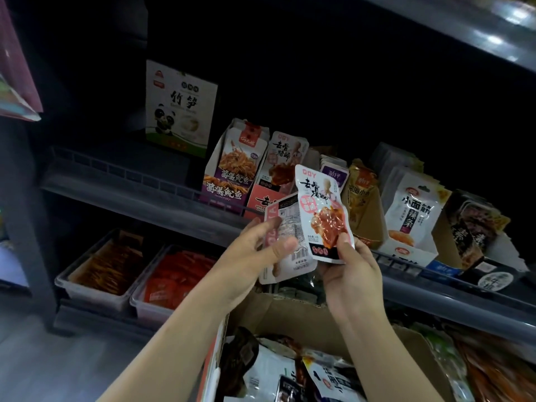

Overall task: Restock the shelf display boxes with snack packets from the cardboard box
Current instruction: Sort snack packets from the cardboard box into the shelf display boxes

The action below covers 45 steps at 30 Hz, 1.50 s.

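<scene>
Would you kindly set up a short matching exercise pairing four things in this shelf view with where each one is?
Things:
1. front-facing snack packet
2. back-facing snack packet
3. panda box
4. cardboard box

Places:
A. below the hands, holding more packets
B. pinched at its bottom by the right hand
C. standing alone, far left on the shelf
D. held by the left hand

Pairs: 1-B, 2-D, 3-C, 4-A

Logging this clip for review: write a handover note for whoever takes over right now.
Left hand grips a packet showing its back. Right hand pinches a front-facing packet by its bottom edge.
Both packets are held in front of the pink display box on the shelf, which already holds matching packets.
Cardboard box below has more packets.
Left: place both, keep restocking.
</scene>
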Motion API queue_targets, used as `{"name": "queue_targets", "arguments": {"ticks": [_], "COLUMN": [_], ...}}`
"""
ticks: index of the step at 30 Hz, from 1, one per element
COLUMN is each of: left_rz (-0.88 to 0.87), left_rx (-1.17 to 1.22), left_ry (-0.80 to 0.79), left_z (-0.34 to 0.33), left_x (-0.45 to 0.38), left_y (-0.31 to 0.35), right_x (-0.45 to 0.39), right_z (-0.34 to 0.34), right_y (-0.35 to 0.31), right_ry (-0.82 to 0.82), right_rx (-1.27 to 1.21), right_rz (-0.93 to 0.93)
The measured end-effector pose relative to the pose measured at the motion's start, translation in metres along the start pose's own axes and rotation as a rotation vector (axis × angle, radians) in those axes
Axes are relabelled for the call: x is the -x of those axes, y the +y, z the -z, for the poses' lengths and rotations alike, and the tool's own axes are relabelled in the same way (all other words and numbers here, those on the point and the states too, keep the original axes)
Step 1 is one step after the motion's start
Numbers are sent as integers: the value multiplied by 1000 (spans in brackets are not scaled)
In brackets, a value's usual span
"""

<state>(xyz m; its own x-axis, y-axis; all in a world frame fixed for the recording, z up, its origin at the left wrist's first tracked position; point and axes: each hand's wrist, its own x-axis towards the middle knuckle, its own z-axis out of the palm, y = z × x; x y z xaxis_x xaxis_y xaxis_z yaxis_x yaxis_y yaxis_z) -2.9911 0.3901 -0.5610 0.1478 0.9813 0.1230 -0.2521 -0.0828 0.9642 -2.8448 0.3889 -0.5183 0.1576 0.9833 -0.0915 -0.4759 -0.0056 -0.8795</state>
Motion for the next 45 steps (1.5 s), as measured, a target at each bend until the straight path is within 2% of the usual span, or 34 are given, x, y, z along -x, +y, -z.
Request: {"name": "queue_targets", "arguments": {"ticks": [2, 14, 18, 20, 22, 26, 33, 42, 45], "left_rz": [-1, -66, -68, 6, 83, 141, 209, 278, 298], "left_rx": [-29, -295, 64, 285, 461, 502, 310, 69, -52], "left_ry": [-43, -36, -67, -41, -12, -23, -48, -54, -97], "left_z": [4, 5, 3, 4, 6, 14, 16, 15, 19], "left_x": [0, 8, 13, 14, 15, 19, 21, 21, 20], "left_y": [-1, 2, 13, 18, 21, 28, 28, 26, 24], "right_x": [0, 7, 5, 3, 2, 0, -7, -14, -16], "right_z": [-1, -10, -12, -9, -4, 5, 14, 10, 12], "right_y": [-3, -6, -13, -19, -22, -23, -22, -21, -32], "right_ry": [-10, -99, -94, -93, -115, -125, -131, -262, -373], "right_rx": [-3, -12, -11, 42, 121, 390, 778, 1155, 1485], "right_rz": [-8, -15, 49, 104, 148, 204, 393, 420, 561]}}
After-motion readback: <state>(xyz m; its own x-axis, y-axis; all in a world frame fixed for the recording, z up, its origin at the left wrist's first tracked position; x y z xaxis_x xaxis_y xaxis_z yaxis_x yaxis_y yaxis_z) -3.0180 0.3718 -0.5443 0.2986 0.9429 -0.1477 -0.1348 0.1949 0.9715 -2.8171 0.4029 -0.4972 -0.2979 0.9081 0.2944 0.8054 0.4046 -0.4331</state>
